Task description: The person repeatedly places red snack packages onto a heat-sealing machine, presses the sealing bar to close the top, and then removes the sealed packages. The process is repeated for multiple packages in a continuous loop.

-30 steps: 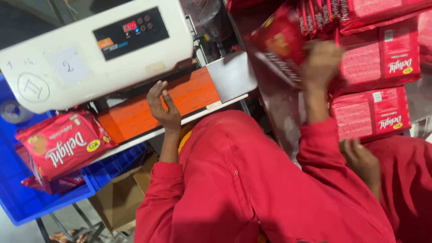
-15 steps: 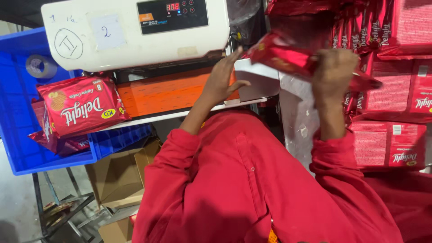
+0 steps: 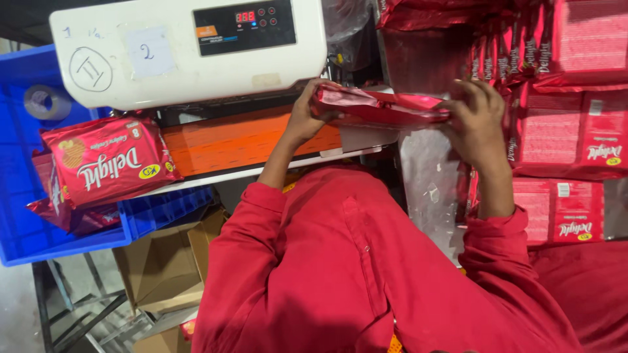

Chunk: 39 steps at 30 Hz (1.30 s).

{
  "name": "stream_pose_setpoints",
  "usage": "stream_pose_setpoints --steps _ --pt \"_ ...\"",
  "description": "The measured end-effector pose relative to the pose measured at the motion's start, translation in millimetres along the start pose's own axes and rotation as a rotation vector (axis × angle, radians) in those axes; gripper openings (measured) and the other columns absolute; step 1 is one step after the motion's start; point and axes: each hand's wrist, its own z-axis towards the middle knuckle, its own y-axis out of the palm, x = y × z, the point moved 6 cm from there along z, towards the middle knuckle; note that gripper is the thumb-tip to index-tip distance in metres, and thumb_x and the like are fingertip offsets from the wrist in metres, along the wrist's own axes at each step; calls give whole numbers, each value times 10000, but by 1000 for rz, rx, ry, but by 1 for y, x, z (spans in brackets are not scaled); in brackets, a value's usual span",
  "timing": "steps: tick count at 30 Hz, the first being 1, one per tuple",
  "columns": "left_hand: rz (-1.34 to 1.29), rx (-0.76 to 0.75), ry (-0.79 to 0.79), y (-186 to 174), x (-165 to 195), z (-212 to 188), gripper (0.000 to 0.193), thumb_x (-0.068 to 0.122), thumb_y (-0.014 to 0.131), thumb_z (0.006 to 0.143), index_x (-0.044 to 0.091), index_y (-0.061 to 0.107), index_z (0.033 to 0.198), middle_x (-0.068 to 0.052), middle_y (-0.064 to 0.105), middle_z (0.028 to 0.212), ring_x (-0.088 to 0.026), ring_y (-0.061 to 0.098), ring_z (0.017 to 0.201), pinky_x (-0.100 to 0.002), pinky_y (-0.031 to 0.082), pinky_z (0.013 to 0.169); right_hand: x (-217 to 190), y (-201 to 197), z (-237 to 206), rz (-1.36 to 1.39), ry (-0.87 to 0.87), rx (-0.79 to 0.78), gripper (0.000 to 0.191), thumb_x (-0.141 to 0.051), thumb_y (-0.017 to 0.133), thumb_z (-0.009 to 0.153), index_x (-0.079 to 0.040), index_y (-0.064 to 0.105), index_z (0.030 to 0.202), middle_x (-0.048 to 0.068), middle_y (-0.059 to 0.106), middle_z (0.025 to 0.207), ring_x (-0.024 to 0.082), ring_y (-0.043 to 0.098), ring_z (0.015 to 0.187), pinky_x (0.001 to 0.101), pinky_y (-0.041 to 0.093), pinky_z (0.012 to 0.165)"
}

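At centre frame, both hands are now gripping the red packet (image 3: 383, 108): left hand (image 3: 307, 114) newly arrived, right hand (image 3: 474, 121), fingers clamped at its ends, packet lowered level.

We have open room only over the orange belt (image 3: 235, 140), between the white sealing machine (image 3: 183, 52) above and the counter (image 3: 418, 176) edge below. Stacked red packets (image 3: 569, 131) wall the right side. At the left, a blue crate (image 3: 19, 196) with a red packet (image 3: 108, 160) on it blocks the belt's far end.
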Motion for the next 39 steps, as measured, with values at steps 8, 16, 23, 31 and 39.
stream_pose_setpoints --steps 8,16,23,31,39 --pt "306 108 136 -23 37 4 265 -61 780 926 20 720 1171 -97 722 1191 -197 696 1140 -322 547 1021 48 31 -37 579 278 163 247 46 780 955 -3 676 1173 136 678 1273 251 675 1185 365 581 1029" --pt "118 212 232 -20 44 9 166 -124 644 945 -17 716 1050 -120 695 1106 -189 711 1054 -323 650 937 72 64 -50 764 366 469 164 196 666 993 63 658 1088 127 625 1160 177 671 1040 289 622 930" --pt "512 228 405 -21 62 9 44 26 731 934 37 729 977 -87 735 1008 -274 716 978 -366 568 868 59 49 -46 448 310 612 212 216 562 937 48 646 1036 137 670 1053 221 674 981 331 588 868" --pt "250 125 66 -24 37 22 108 65 703 945 51 722 1051 -78 709 1093 -230 721 957 -315 589 741 67 54 -31 415 375 441 177 143 559 1020 26 672 1091 129 674 1105 221 651 1002 337 537 883" --pt "369 57 286 -21 61 21 169 -45 747 899 34 741 1048 -102 728 1115 -228 711 1088 -325 608 929 76 50 -38 714 366 363 163 186 573 998 55 626 1079 127 593 1122 173 648 999 287 586 914"
